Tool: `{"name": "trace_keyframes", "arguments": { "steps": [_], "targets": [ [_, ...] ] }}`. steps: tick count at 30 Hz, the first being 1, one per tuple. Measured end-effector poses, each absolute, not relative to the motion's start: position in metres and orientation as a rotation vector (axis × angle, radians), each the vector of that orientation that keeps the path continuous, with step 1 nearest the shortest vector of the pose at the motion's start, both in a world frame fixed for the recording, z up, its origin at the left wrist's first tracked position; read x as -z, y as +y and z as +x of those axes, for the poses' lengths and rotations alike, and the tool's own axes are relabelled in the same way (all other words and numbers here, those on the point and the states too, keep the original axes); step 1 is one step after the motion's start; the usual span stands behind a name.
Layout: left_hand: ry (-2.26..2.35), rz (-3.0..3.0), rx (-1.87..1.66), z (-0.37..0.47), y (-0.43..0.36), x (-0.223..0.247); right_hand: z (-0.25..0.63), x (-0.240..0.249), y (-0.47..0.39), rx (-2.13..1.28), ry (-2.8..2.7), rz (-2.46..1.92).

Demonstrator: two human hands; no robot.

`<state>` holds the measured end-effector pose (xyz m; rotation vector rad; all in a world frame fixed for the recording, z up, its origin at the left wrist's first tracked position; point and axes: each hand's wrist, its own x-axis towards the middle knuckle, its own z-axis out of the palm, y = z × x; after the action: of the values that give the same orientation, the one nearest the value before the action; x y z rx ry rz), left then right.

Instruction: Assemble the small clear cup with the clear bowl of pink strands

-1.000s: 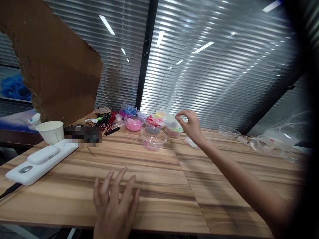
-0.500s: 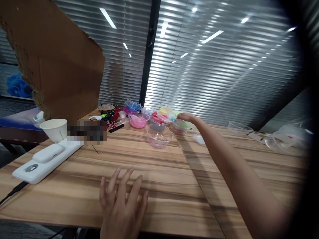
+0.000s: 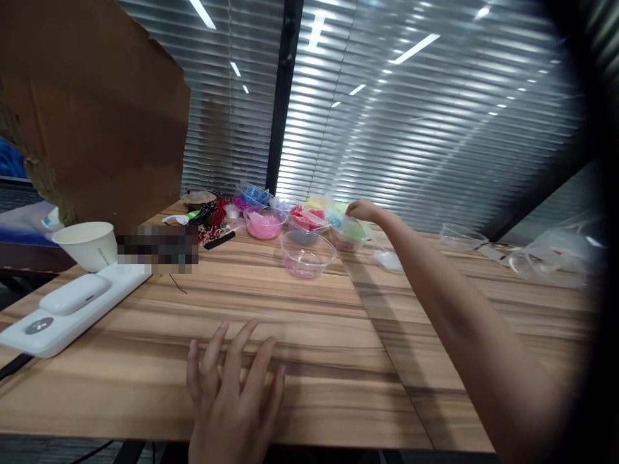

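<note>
Low over the table's front part, my left hand [image 3: 235, 386] has its fingers spread and holds nothing. My right hand [image 3: 362, 211] is stretched out to the far side, at a clear plastic bowl with light green contents [image 3: 353, 233]. Its fingers are mostly hidden behind the hand, so I cannot see what they touch. In front of that group stands a clear round bowl [image 3: 308, 258] with a pinkish bottom. Beside it are a bowl of red pieces [image 3: 308, 218] and a bowl of pink pieces [image 3: 264, 223]. A small clear plastic bag [image 3: 387, 260] lies near my right forearm.
On the left are a white charger strip [image 3: 72, 309], a paper cup [image 3: 89, 245] and a tall cardboard sheet [image 3: 111, 109]. Red and black cords [image 3: 213, 212] lie at the back. Clear containers [image 3: 461, 237] and plastic wrapping [image 3: 551, 261] occupy the far right.
The view has shifted slightly, so the charger and cup sit further left in the picture. My right hand remains at the green bowl, and my left hand is still spread.
</note>
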<state>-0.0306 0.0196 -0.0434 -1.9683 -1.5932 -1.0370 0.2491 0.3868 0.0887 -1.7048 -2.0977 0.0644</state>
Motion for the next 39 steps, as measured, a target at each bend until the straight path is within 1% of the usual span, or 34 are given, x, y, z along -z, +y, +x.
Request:
{"name": "trace_keyframes", "arguments": {
  "steps": [4,8,13,14,16,18,23,31,36,39],
  "targets": [
    [-1.619,-1.978,1.056,-0.032,0.018,0.042,0.246,-0.107,0.377,-0.121,-2.162,-1.631],
    [-1.63,-1.985,1.034,-0.031,0.018,0.041,0.224,-0.118,0.33,-0.183,-2.267,-1.33],
    [-1.638,-1.929,1.013,-0.029,0.02,0.043,0.199,-0.092,0.236,-0.346,-2.662,-0.998],
    [-1.633,-1.922,1.015,-0.029,0.021,0.044,0.198,-0.084,0.221,-0.288,-2.796,-0.89],
    [-1.612,-1.914,1.017,-0.03,0.023,0.045,0.199,-0.072,0.197,-0.058,-2.885,-0.742],
    [-1.586,-1.912,1.013,-0.032,0.025,0.047,0.202,-0.065,0.184,0.016,-2.899,-0.703],
    [-1.569,-1.91,1.004,-0.035,0.026,0.05,0.212,-0.068,0.162,0.053,-2.801,-0.73],
    [-1.505,-1.828,1.099,-0.032,0.026,0.05,0.219,-0.085,0.092,0.013,-2.894,-0.487],
    [-1.474,-1.768,1.126,-0.032,0.026,0.052,0.218,-0.093,0.058,0.18,-2.918,-0.426],
    [-1.503,-1.774,1.115,-0.032,0.026,0.052,0.229,-0.082,0.027,0.24,-2.726,-0.442]
  ]
}}
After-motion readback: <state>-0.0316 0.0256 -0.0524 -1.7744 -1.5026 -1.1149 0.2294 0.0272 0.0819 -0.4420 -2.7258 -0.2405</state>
